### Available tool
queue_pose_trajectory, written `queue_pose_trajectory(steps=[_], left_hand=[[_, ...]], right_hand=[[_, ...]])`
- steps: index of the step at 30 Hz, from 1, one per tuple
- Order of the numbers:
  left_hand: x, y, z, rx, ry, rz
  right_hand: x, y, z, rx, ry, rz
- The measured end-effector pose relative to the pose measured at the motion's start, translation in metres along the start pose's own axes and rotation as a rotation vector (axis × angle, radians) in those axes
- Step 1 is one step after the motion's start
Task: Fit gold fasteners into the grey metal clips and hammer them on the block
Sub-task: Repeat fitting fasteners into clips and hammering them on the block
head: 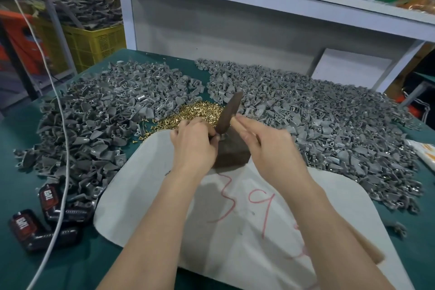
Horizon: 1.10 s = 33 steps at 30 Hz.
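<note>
A dark metal block (231, 154) stands on a white sheet in the middle of the green table. My left hand (194, 142) pinches a grey clip against the block's top left edge; the clip is mostly hidden by my fingers. My right hand (263, 139) grips the wooden handle of a hammer (229, 112), whose dark head points up and back just above the block. A heap of gold fasteners (193, 114) lies right behind my left hand. Large piles of grey clips (106, 110) spread to the left, and more grey clips (329, 120) to the right.
The white sheet (235, 219) bears red handwriting. Black and red packets (47, 216) lie at the front left under a white cable (60, 148). A white shelf frame (235, 14) rises behind the table. A yellow crate (94, 42) stands at the far left.
</note>
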<state>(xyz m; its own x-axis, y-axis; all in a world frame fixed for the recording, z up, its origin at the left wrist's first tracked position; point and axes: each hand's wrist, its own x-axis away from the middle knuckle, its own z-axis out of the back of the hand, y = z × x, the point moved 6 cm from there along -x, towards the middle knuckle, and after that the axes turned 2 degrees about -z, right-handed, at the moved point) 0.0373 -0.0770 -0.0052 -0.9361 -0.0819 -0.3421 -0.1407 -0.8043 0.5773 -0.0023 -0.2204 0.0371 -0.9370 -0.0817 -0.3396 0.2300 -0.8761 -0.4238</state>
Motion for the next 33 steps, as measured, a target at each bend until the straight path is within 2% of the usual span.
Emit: queue_pose_trajectory(steps=[2, 4, 5, 6, 8, 9, 10, 13, 14, 15, 18, 19, 22, 23, 27, 30, 33], left_hand=[[0.001, 0.0, 0.0, -0.002, 0.003, -0.001], [0.001, 0.001, 0.002, 0.024, 0.024, -0.005], [0.0, 0.001, 0.001, 0.031, 0.03, -0.003], [0.0, 0.001, 0.001, 0.026, 0.023, 0.003], [0.0, 0.0, 0.001, 0.008, 0.005, 0.006], [0.0, 0.0, 0.001, 0.006, 0.002, 0.006], [0.0, 0.0, 0.001, 0.004, 0.004, 0.007], [0.0, 0.001, 0.001, 0.005, 0.018, -0.006], [0.0, 0.002, 0.0, 0.015, 0.022, -0.009], [0.0, 0.002, 0.0, 0.02, 0.022, -0.007], [0.001, 0.002, 0.001, -0.015, 0.009, -0.006], [0.001, 0.001, 0.001, -0.016, 0.01, -0.009], [0.001, 0.002, 0.003, 0.009, 0.028, -0.015], [0.001, 0.002, 0.002, 0.011, 0.031, -0.014], [0.001, 0.001, 0.001, -0.018, 0.001, 0.008], [0.0, 0.0, 0.0, -0.016, -0.008, 0.014], [0.001, -0.001, -0.001, 0.012, -0.013, 0.026]], right_hand=[[-0.005, 0.004, 0.008, -0.035, 0.049, -0.012], [-0.005, 0.004, 0.025, -0.118, 0.237, 0.019], [-0.005, 0.003, 0.027, -0.122, 0.272, 0.047], [-0.004, 0.003, 0.022, -0.103, 0.23, 0.062], [-0.001, 0.011, 0.003, -0.015, 0.035, -0.011], [0.001, 0.016, 0.0, 0.007, -0.013, -0.051], [0.0, 0.019, 0.003, 0.013, 0.007, -0.063], [0.001, 0.015, 0.031, -0.08, 0.285, 0.003], [0.002, 0.01, 0.034, -0.095, 0.326, 0.037], [0.002, 0.005, 0.031, -0.08, 0.293, 0.062], [0.002, 0.005, 0.001, 0.042, 0.008, 0.027], [0.0, 0.007, 0.002, 0.03, 0.016, 0.021], [-0.001, 0.007, 0.025, -0.068, 0.278, 0.064], [0.0, 0.007, 0.025, -0.062, 0.299, 0.082], [0.005, 0.01, -0.008, 0.042, -0.03, 0.016], [-0.006, 0.02, 0.0, -0.138, 0.035, -0.045], [-0.022, 0.045, -0.006, -0.215, 0.062, -0.274]])
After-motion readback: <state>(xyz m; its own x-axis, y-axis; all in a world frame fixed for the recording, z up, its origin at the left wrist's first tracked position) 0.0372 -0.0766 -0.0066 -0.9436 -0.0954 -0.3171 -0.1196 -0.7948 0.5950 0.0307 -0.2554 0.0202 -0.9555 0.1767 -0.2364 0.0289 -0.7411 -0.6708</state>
